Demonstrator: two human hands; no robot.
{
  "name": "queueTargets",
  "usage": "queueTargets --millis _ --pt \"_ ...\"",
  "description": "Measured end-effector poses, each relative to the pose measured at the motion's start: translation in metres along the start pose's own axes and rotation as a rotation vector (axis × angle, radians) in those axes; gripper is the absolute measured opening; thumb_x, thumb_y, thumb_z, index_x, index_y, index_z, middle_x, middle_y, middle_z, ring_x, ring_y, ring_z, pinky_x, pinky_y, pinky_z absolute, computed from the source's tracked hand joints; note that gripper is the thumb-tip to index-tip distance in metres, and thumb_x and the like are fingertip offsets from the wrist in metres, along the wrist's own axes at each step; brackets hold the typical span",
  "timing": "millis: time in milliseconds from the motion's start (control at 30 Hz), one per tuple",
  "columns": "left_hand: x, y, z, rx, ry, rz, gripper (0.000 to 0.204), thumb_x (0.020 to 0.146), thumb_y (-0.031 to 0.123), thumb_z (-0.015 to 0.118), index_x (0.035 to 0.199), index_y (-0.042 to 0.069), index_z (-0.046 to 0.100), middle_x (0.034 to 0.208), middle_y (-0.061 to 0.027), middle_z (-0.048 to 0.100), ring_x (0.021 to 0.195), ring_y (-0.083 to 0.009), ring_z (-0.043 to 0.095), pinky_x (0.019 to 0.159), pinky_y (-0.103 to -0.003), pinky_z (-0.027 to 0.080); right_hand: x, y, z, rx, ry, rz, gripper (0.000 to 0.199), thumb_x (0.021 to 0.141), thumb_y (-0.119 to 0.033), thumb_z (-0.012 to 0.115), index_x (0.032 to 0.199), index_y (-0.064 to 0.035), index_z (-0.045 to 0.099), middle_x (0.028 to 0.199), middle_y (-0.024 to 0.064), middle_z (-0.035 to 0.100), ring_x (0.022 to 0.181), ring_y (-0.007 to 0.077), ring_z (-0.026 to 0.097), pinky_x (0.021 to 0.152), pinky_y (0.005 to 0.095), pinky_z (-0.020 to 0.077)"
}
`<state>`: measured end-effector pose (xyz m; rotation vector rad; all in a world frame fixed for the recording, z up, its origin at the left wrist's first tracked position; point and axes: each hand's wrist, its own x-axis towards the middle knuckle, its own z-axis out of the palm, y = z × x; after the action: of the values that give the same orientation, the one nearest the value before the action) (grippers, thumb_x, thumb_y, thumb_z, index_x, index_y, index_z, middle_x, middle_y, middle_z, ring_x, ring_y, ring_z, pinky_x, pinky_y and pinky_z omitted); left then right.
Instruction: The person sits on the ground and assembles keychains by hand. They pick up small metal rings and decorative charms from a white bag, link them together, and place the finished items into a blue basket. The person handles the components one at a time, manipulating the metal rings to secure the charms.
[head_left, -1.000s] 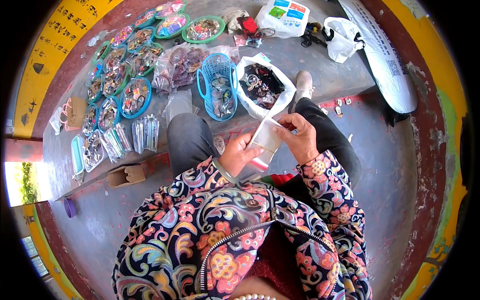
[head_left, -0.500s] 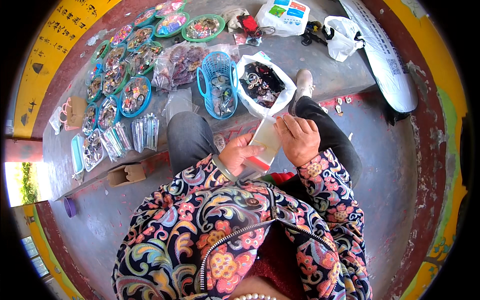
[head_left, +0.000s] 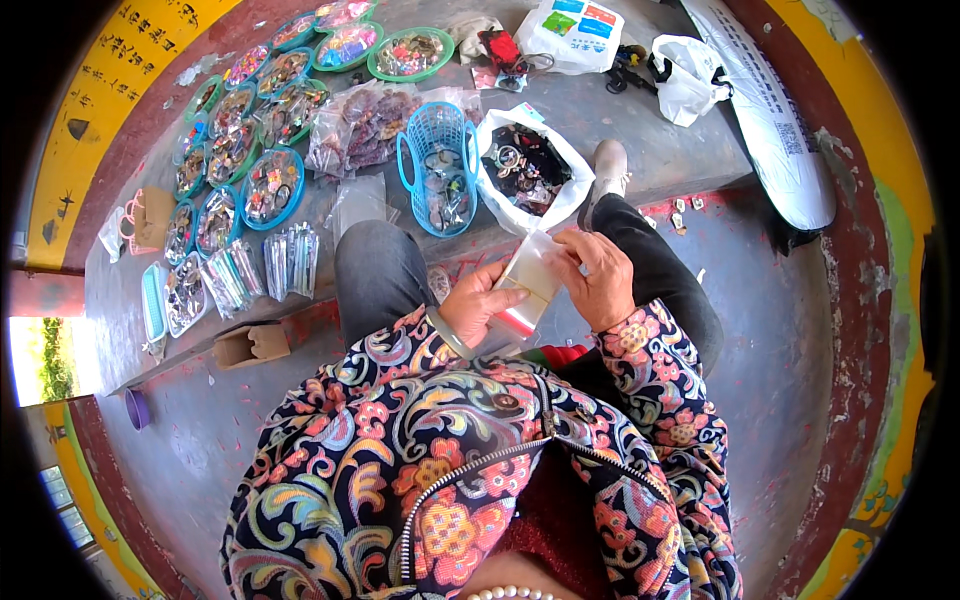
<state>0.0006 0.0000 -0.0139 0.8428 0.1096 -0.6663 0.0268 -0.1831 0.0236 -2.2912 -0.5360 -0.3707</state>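
The packet (head_left: pixel 534 278), flat, clear and whitish, is held between the person's hands, above the gap between the knees. Its long axis runs away from the body, leaning slightly right; the red-striped end points back toward the jacket (head_left: pixel 440 470), the plain end toward the white bag (head_left: pixel 572 195). A thin yellowish band crosses it.

Left hand (head_left: pixel 468 308): grasping the packet by its left edge, thumb on top. Right hand (head_left: pixel 604 280): fingers bent against the right edge of the plain end; whether they pinch it cannot be told.

Containers: the white bag stands open, holding dark material and small trinkets. Just left of it, the blue basket (head_left: pixel 432 122) holds small items in clear wrapping. Left again lie clear bags (head_left: pixel 365 130) with purplish-red contents. Round blue and green baskets, including a green basket (head_left: pixel 400 81) at the back, are grouped at far left, filled with mixed small goods. Nearer, a white tray (head_left: pixel 206 305) holds small pieces, beside slim packs (head_left: pixel 290 262) laid in a row.

Surface: a grey raised platform (head_left: pixel 690 150), worn, with reddish marks along its edge. A cardboard box (head_left: pixel 252 346) is by that edge. Room: grey floor (head_left: pixel 760 350), red and yellow border (head_left: pixel 60 180) with dark writing.
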Motion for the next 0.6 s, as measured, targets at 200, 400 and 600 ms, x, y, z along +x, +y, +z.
queueTargets --millis 200,400,600 --pt "0.003 -0.008 -0.009 0.096 -0.044 0.046 0.033 0.079 0.003 0.058 0.111 0.000 0.049 0.100 -0.0055 0.058 0.089 -0.0131 0.056 0.080 -0.027 0.044 0.004 0.007 0.004 -0.034 0.129 -0.151 0.012 0.069 -0.007 0.064 0.080 -0.0057 0.060 0.073 0.0084 0.059 0.065 0.0249 0.058 0.058 0.0320 0.0462" --pt "0.003 -0.007 -0.009 0.160 -0.048 0.033 0.037 0.078 0.002 0.058 0.113 -0.001 0.048 0.101 -0.0054 0.057 0.092 -0.0135 0.055 0.083 -0.027 0.042 -0.007 0.010 0.014 0.215 0.064 0.131 0.008 0.076 -0.003 0.062 0.081 -0.0002 0.057 0.075 0.0088 0.059 0.064 0.0146 0.057 0.057 0.0249 0.0454" --pt "0.001 -0.008 -0.008 0.177 -0.063 0.040 0.038 0.076 -0.001 0.059 0.112 0.000 0.047 0.101 -0.0062 0.057 0.091 -0.0140 0.056 0.082 -0.027 0.043 -0.007 0.007 0.012 0.221 0.061 0.253 0.008 0.076 -0.006 0.061 0.082 -0.0030 0.057 0.071 0.0123 0.059 0.063 0.0241 0.060 0.056 0.0288 0.0463"
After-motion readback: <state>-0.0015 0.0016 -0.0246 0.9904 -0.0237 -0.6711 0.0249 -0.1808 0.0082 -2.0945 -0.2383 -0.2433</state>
